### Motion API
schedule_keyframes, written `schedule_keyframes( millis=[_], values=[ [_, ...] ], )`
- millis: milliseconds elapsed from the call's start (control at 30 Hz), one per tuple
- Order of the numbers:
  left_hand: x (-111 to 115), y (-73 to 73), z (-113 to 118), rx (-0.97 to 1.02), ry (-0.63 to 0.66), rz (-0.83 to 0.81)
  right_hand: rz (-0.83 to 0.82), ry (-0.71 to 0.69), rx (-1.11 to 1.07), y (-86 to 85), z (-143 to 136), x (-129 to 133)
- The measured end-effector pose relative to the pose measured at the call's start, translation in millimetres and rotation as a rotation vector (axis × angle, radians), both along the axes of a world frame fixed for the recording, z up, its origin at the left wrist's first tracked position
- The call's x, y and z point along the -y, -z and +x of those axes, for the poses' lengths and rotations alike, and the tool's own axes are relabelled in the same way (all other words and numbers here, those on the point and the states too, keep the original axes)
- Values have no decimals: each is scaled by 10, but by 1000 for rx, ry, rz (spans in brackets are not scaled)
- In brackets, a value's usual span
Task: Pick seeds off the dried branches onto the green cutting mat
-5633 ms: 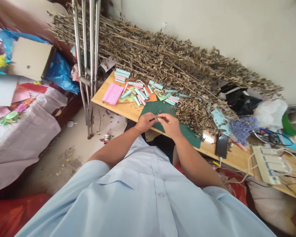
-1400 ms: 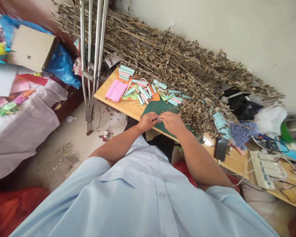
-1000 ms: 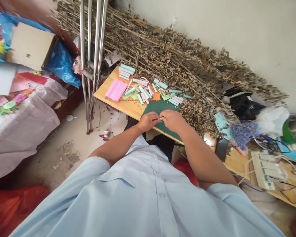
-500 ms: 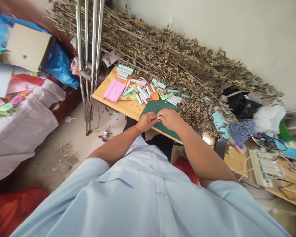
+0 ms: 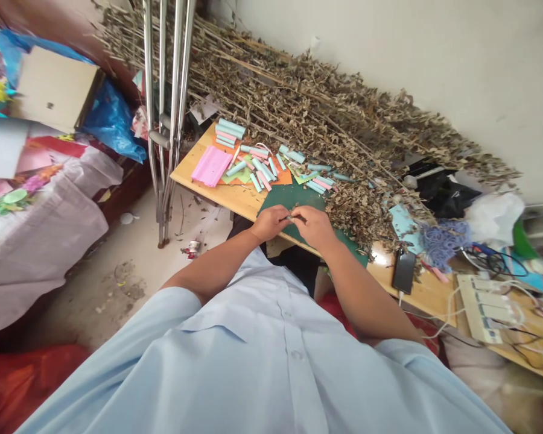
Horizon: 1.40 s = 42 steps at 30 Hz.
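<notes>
Hands (image 5: 270,223) nearly together, pinching a small greyish piece (image 5: 290,217), slim, mostly hidden

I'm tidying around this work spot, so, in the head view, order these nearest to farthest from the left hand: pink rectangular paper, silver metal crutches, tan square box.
From the left hand:
1. Pink rectangular paper, left end of the wooden table.
2. Silver metal crutches, left of the table.
3. Tan square box, far left.

Two hands (image 5: 270,223) (image 5: 315,226), one phone (image 5: 403,271), apparently two crutches (image 5: 159,140)
</notes>
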<state>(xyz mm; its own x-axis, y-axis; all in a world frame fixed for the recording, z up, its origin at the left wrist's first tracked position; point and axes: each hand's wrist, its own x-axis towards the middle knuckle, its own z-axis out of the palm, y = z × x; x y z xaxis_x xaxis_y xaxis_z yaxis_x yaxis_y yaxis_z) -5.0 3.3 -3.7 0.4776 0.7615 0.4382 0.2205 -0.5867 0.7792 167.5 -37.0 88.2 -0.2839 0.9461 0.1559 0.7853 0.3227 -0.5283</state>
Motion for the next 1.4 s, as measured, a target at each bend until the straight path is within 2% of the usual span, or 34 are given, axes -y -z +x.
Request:
schedule_keyframes(
  millis=[300, 800, 1133, 1267, 1400],
  values=[
    [5, -15, 0, -5, 13, -14, -21, -142, 6, -110, 83, -99],
    [23, -25, -15, -6, 25, 10, -117, -194, 448, -322, -75, -198],
    [12, 70, 18, 53, 3, -3, -106, -132, 220, -285, -5, -153],
    [15, 43, 6, 44, 7, -2, -81, -93, 165, -285, -7, -104],
    [24, -2, -9, 26, 19, -12, -74, -68, 216, -278, -20, -94]
  ],
)
